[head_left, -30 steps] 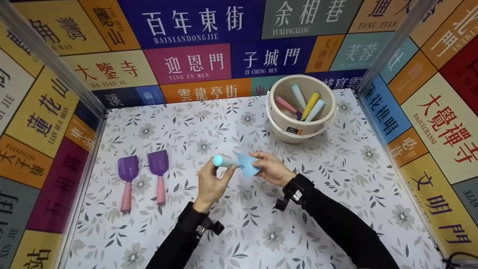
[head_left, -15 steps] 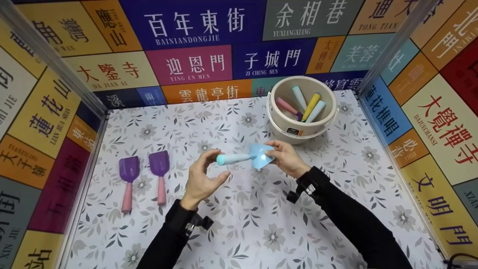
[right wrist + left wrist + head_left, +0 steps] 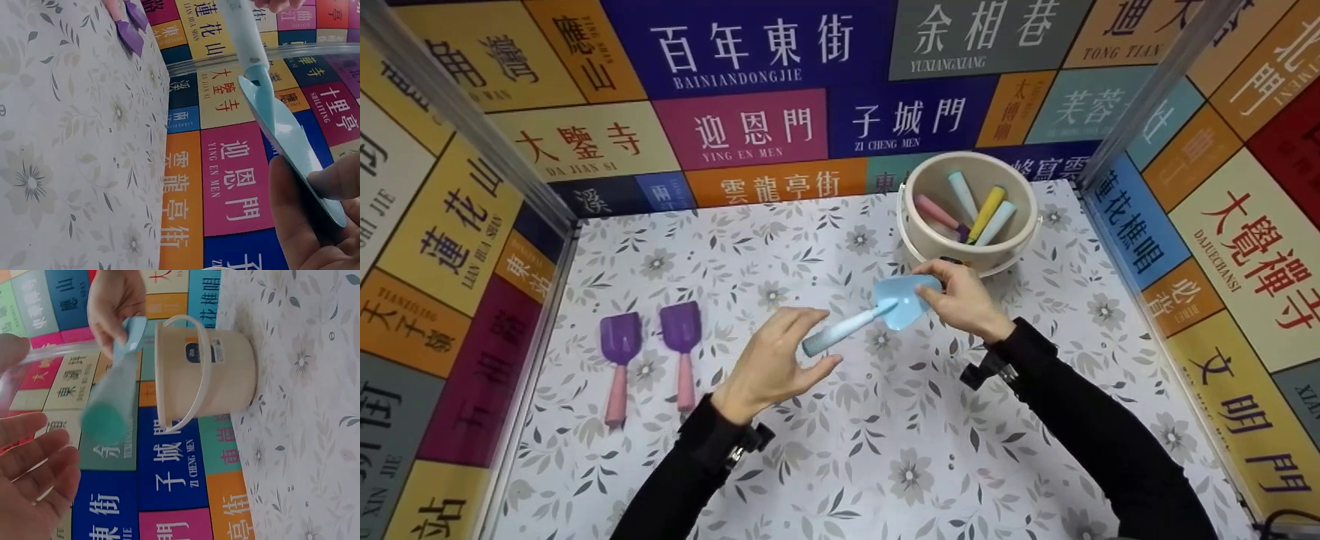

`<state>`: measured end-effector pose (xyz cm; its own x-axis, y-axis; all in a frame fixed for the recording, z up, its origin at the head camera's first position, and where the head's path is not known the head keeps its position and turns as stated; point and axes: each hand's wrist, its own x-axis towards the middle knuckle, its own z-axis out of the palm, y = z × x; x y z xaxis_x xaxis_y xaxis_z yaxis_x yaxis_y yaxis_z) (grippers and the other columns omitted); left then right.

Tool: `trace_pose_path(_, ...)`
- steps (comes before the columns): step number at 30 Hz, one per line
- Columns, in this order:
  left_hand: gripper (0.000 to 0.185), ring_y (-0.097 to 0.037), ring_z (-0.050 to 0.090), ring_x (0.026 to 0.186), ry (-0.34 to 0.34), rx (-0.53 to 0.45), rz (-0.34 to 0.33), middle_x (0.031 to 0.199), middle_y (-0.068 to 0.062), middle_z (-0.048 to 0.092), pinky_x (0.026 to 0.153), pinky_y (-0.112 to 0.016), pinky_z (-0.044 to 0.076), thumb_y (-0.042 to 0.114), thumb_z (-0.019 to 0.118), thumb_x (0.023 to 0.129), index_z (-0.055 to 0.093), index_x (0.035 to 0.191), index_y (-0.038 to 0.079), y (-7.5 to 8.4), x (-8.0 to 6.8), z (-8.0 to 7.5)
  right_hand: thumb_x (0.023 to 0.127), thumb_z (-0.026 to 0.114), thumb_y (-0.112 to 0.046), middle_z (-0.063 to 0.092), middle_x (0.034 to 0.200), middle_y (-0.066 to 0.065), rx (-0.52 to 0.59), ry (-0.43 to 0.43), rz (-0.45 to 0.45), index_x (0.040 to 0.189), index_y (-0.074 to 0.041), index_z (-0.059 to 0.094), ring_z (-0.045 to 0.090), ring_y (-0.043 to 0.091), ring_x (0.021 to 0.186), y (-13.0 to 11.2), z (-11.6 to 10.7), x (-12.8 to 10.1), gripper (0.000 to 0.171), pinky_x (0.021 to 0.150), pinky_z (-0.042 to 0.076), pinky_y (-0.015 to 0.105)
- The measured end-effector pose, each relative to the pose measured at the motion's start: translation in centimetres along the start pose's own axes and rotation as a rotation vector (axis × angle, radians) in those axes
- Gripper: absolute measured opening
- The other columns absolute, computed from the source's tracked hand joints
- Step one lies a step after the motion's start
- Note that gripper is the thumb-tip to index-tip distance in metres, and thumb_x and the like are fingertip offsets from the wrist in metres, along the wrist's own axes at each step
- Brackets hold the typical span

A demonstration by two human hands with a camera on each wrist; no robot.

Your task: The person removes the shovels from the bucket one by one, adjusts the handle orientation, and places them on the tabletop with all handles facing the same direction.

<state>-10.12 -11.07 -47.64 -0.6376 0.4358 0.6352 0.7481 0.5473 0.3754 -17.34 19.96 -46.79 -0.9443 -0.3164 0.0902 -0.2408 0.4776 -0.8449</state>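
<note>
Panelled walls (image 3: pixel 739 127) in orange, blue, magenta and yellow, lettered in Chinese with romanised names, enclose a white counter (image 3: pixel 810 480) printed with grey leaves and flowers. Near the centre of the head view, the right hand (image 3: pixel 964 304) pinches the blade of a light blue shovel (image 3: pixel 898 301), thumb on the hollow inner face and fingers behind. The left hand (image 3: pixel 772 364), left of centre, has hold of nothing; its thumb and fingers are spread well apart, with the tip of the shovel's handle just beside them, and in the left wrist view a gap shows between hand and handle.

The shovel is raised above the counter. In the head view its long axis runs diagonally, blade toward the upper right, handle end toward the lower left; in the right wrist view the handle rises to the top edge and the blade slopes to the lower right.

Beyond the right hand, upper right of the head view, stands a cream bucket (image 3: pixel 232 382) with a pink handle (image 3: pixel 936 211), a yellow handle (image 3: pixel 987 213) and two pale blue handles (image 3: pixel 962 193) showing inside. At the left lie two purple shovels (image 3: pixel 680 328), side by side and apart, blades toward the top, pink grips toward the bottom.
</note>
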Motion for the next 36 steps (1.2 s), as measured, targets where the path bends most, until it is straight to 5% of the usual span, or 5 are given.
trace_pose_path(4,0.053,-0.027,0.069,0.097,-0.064,0.120,-0.032,0.108,-0.014,0.073,0.086,-0.036,0.061,0.024,0.089,0.083,0.067,0.123,-0.002,0.5,0.1,1.6,0.095,0.065,0.003,0.077,0.111,0.022,-0.143,0.070,-0.134,0.115,0.004,0.074,0.059,0.011,0.069,-0.4,0.9,-0.1,0.021,0.069,0.045,0.023)
trace_pose_path(7,0.052,-0.026,0.068,0.093,-0.119,0.222,-0.035,0.105,-0.011,0.072,0.082,-0.033,0.061,0.029,0.088,0.084,0.067,0.122,-0.001,0.7,0.3,2.6,0.091,0.066,0.005,0.078,0.106,0.022,-0.191,0.107,-0.194,0.110,0.005,0.074,0.070,0.026,0.078,-0.5,1.6,-0.2,0.021,0.075,0.052,0.033)
trace_pose_path(16,0.042,-0.022,0.064,0.079,-0.162,0.514,0.001,0.086,-0.005,0.065,0.066,-0.030,0.055,0.039,0.086,0.085,0.066,0.104,0.007,0.6,0.2,5.2,0.092,0.065,0.000,0.079,0.102,0.020,-0.213,0.082,-0.174,0.107,0.002,0.075,0.076,0.037,0.091,-1.2,2.8,-0.7,0.018,0.080,0.058,0.049)
trace_pose_path(27,0.034,-0.020,0.062,0.066,-0.163,0.594,0.024,0.071,-0.002,0.061,0.054,-0.030,0.052,0.031,0.085,0.086,0.059,0.080,0.011,0.3,-0.1,6.5,0.092,0.065,0.001,0.079,0.102,0.021,-0.218,0.046,-0.197,0.109,0.003,0.075,0.076,0.037,0.091,-1.4,3.7,-0.9,0.020,0.080,0.061,0.051)
trace_pose_path(36,0.033,-0.017,0.060,0.062,-0.160,0.617,0.033,0.069,-0.001,0.062,0.049,-0.028,0.050,0.030,0.085,0.087,0.059,0.077,0.012,0.3,-0.1,6.7,0.091,0.065,0.001,0.079,0.100,0.020,-0.222,0.043,-0.195,0.107,0.002,0.075,0.075,0.033,0.084,-1.5,3.8,-0.9,0.019,0.075,0.060,0.046)
